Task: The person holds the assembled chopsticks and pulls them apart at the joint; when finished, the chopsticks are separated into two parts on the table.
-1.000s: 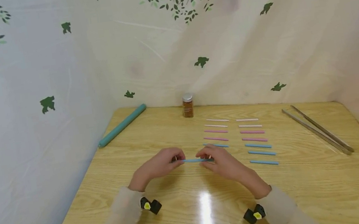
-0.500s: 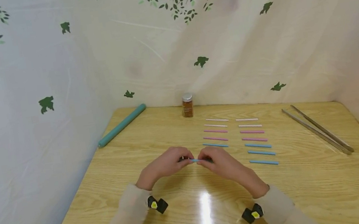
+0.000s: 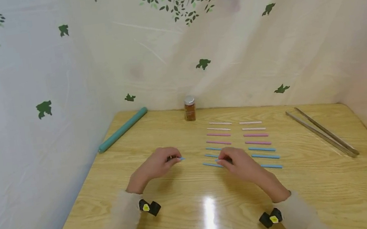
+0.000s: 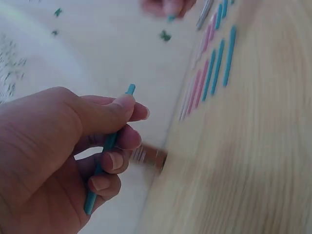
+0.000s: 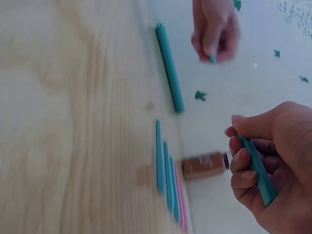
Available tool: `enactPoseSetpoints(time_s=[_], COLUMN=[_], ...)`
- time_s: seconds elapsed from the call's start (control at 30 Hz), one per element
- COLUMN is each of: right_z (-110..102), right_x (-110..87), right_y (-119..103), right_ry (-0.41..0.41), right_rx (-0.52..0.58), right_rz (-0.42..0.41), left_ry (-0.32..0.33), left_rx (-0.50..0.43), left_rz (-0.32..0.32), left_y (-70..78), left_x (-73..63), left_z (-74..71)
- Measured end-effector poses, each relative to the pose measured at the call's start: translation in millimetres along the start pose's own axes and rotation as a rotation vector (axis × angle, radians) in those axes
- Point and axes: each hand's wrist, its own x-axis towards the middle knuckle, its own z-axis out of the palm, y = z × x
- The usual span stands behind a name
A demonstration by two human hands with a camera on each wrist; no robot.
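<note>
My left hand [image 3: 157, 165] grips a slim blue stick [image 4: 91, 199], its fingers curled along it; the tip pokes out past the thumb in the left wrist view. My right hand [image 3: 244, 165] holds another slim blue stick [image 5: 262, 179] between thumb and curled fingers. The two hands are apart above the table. Beneath and behind the right hand, more blue sticks [image 3: 265, 156] lie in two columns with pink sticks [image 3: 256, 135] and white sticks [image 3: 253, 129]. The right hand covers parts of some blue ones.
A brown-filled jar [image 3: 189, 109] with a silver lid stands at the table's back. At back left lies a green rod [image 3: 123, 130]. Long metal tongs [image 3: 323, 133] lie on the right. Leaf-printed cloth [image 3: 162, 55] surrounds the wooden table [image 3: 170, 224].
My hands first came together along a blue stick stretched between them. They have now separated left and right, each with a blue stick. More blue sticks show in the left column.
</note>
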Motion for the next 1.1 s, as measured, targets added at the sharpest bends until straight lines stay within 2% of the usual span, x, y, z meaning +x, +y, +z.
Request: enactPoseSetpoints(time_s=[0.1,0.23,0.47,0.6,0.73,0.87,1.0,1.1], right_z=[-10.0,-22.2,-36.6,-42.5,-47.3,-51.4,-53.6,-52.8], right_x=[-11.7,-26.3,-48.9,-60.9,-72.0,-80.9,-87.6,-91.2], right_y=[14.1,28.6,50.1,59.5,67.2,75.1,82.4,86.2], right_ry=[0.017,0.035,0.085,0.099,0.112,0.117,0.096,0.079], right_rx=[0.022,0.002,-0.069,-0.068,-0.075,-0.074,-0.071,-0.079], right_rz=[0.069,0.099,0.040,0.024,0.045,0.085,0.144,0.157], left_ry=[0.027,0.009,-0.010,-0.046,-0.052,-0.036,-0.027,-0.033], left_rx=[-0.028,-0.026,0.025,0.019,0.002,0.023,0.055,0.079], left_rz=[-0.039,-0.034,-0.009,-0.034,-0.062,-0.027,0.004,0.018], left_y=[-10.3,-14.6,-1.4,10.3,21.0,28.5,33.3,37.0], left_x=[-9.8,-9.3,1.8,9.5,18.8,27.3,34.1,38.4], left_z=[-8.3,-3.1,30.1,55.1,74.6,86.6,95.7,101.7])
